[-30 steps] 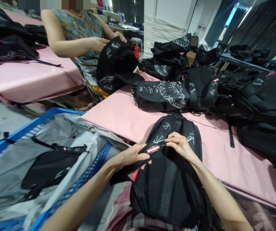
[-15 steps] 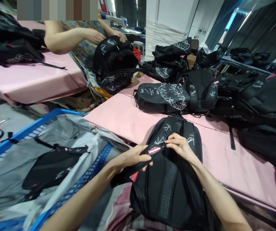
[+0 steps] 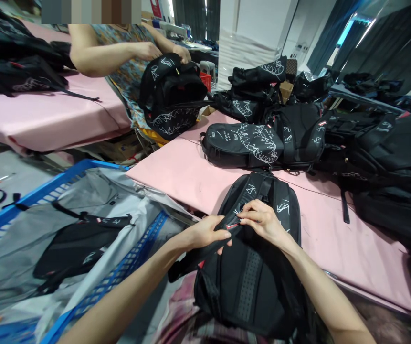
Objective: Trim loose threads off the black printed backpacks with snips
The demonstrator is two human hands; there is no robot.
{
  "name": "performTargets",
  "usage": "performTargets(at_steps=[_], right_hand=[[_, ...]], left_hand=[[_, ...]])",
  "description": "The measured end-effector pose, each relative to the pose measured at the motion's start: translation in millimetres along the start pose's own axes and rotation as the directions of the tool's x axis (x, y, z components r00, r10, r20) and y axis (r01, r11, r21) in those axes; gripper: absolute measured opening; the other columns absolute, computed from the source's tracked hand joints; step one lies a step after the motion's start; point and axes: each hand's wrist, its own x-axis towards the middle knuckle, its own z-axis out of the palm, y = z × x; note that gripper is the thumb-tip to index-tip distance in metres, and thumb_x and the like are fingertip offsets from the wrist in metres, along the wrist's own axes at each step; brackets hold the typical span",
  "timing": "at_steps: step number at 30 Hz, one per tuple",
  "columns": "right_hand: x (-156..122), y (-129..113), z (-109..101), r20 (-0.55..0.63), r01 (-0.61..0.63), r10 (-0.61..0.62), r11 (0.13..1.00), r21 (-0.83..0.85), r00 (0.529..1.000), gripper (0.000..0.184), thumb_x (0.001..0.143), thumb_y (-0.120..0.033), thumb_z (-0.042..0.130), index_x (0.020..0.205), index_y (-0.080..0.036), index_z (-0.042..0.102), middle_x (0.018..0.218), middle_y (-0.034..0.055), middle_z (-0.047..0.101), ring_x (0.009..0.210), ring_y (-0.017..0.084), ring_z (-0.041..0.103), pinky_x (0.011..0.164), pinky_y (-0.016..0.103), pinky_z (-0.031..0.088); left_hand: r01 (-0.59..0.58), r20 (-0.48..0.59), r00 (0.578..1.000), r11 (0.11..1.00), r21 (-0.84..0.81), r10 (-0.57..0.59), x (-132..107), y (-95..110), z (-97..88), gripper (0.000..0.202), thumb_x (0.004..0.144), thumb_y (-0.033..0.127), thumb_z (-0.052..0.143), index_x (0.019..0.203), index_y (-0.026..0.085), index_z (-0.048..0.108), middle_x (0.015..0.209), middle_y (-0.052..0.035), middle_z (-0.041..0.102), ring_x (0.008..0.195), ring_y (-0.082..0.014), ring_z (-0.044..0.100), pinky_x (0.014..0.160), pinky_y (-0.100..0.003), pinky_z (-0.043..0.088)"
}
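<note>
A black backpack [image 3: 280, 286] with white scribble prints lies back panel up, its lower end against my lap and its top on the pink table. My left hand [image 3: 210, 233] is wrapped round one of its shoulder straps [image 3: 207, 252], thumb on top. Beside that thumb, a red label [image 3: 232, 226] shows on the strap. Just past the label, my right hand [image 3: 264, 220] is closed in a pinch against the strap, its fingertips on a small bit that I cannot make out.
Several black backpacks, one [image 3: 243, 143] lying flat, cover the far and right parts of the pink table [image 3: 337, 239]. A blue crate [image 3: 72, 173], lined with grey sheeting, stands at left with a black bag [image 3: 79, 243] inside. Across from me, another person's hands [image 3: 148, 51] handle a backpack [image 3: 171, 91].
My right hand has slid slightly left and down along the strap, closer to my left hand. The strap has tilted, so less of the red label shows.
</note>
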Motion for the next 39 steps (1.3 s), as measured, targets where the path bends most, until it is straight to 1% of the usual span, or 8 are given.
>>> performTargets(at_steps=[4, 6, 8, 10, 13, 17, 21, 39], right_hand=[[2, -14, 2, 0.028, 0.031, -0.029, 0.997, -0.070, 0.999, 0.020, 0.088, -0.029, 0.052, 0.095, -0.022, 0.069, 0.085, 0.0057, 0.062, 0.079, 0.016, 0.054, 0.070, 0.029, 0.045], [3, -18, 2, -0.008, 0.023, -0.023, 1.000, -0.002, 1.000, 0.019, 0.087, -0.028, 0.053, 0.094, -0.022, 0.069, 0.085, 0.0059, 0.062, 0.079, 0.017, 0.055, 0.071, 0.030, 0.045], [2, -16, 0, -0.154, -0.060, 0.084, 0.987, 0.151, 0.984, 0.016, 0.085, -0.026, 0.056, 0.092, -0.022, 0.070, 0.085, 0.0050, 0.061, 0.079, 0.016, 0.056, 0.071, 0.029, 0.046], [-2, -9, -3, -0.302, -0.167, 0.263, 0.936, 0.309, 0.916, 0.015, 0.083, -0.024, 0.057, 0.092, -0.023, 0.070, 0.089, 0.0039, 0.061, 0.082, 0.016, 0.058, 0.073, 0.029, 0.047], [-18, 7, -5, -0.320, -0.261, 0.381, 0.896, 0.359, 0.867, 0.017, 0.079, -0.021, 0.061, 0.092, -0.025, 0.071, 0.092, 0.0032, 0.062, 0.087, 0.017, 0.058, 0.077, 0.030, 0.046], [-37, 21, 2, -0.321, -0.279, 0.366, 0.917, 0.286, 0.873, 0.018, 0.077, -0.019, 0.063, 0.092, -0.025, 0.071, 0.090, 0.0033, 0.061, 0.085, 0.017, 0.058, 0.077, 0.031, 0.045], [-37, 24, 10, -0.364, -0.225, 0.318, 0.935, 0.275, 0.875, 0.016, 0.078, -0.020, 0.063, 0.090, -0.026, 0.071, 0.087, 0.0027, 0.061, 0.082, 0.016, 0.058, 0.074, 0.031, 0.046], [-11, 26, -4, -0.257, -0.023, 0.083, 0.973, 0.229, 0.963, 0.014, 0.080, -0.025, 0.064, 0.092, -0.027, 0.071, 0.081, 0.0028, 0.062, 0.077, 0.016, 0.056, 0.070, 0.031, 0.047]], left_hand=[[-0.018, -0.023, 1.000, 1.000, -0.019, 0.017, 4, -8, 3.8, 0.023, 0.076, 0.033, 0.056, 0.084, 0.012, 0.058, 0.065, -0.0060, 0.064, 0.047, -0.0131, 0.056, 0.041, -0.020, 0.041], [-0.036, -0.007, 0.999, 0.999, -0.025, 0.036, 3, -8, 5.1, 0.024, 0.077, 0.034, 0.055, 0.084, 0.011, 0.058, 0.067, -0.0064, 0.064, 0.048, -0.0133, 0.057, 0.043, -0.020, 0.042], [-0.037, 0.002, 0.999, 0.997, -0.069, 0.038, 1, -5, 6.1, 0.025, 0.076, 0.033, 0.057, 0.087, 0.011, 0.057, 0.070, -0.0060, 0.065, 0.051, -0.0132, 0.058, 0.045, -0.020, 0.043], [-0.050, 0.001, 0.999, 0.988, -0.145, 0.050, -2, -2, 6.9, 0.027, 0.073, 0.030, 0.062, 0.093, 0.012, 0.055, 0.078, -0.0057, 0.065, 0.055, -0.0122, 0.059, 0.048, -0.020, 0.044], [-0.095, 0.014, 0.995, 0.961, -0.260, 0.103, -6, -2, 7.6, 0.032, 0.070, 0.028, 0.067, 0.095, 0.013, 0.054, 0.084, -0.0056, 0.065, 0.057, -0.0103, 0.057, 0.051, -0.020, 0.044], [-0.091, 0.055, 0.990, 0.889, -0.448, 0.129, -4, -8, 7.8, 0.031, 0.070, 0.030, 0.068, 0.092, 0.012, 0.056, 0.081, -0.0048, 0.062, 0.054, -0.0084, 0.054, 0.049, -0.019, 0.042], [-0.055, 0.096, 0.986, 0.819, -0.572, 0.134, 1, -13, 7.0, 0.032, 0.069, 0.030, 0.069, 0.092, 0.011, 0.056, 0.080, -0.0040, 0.059, 0.052, -0.0068, 0.052, 0.045, -0.017, 0.038], [-0.009, 0.141, 0.983, 0.808, -0.590, 0.114, 1, -8, 4.8, 0.031, 0.066, 0.031, 0.071, 0.085, 0.010, 0.059, 0.074, -0.0037, 0.058, 0.049, -0.0065, 0.050, 0.041, -0.016, 0.037]])
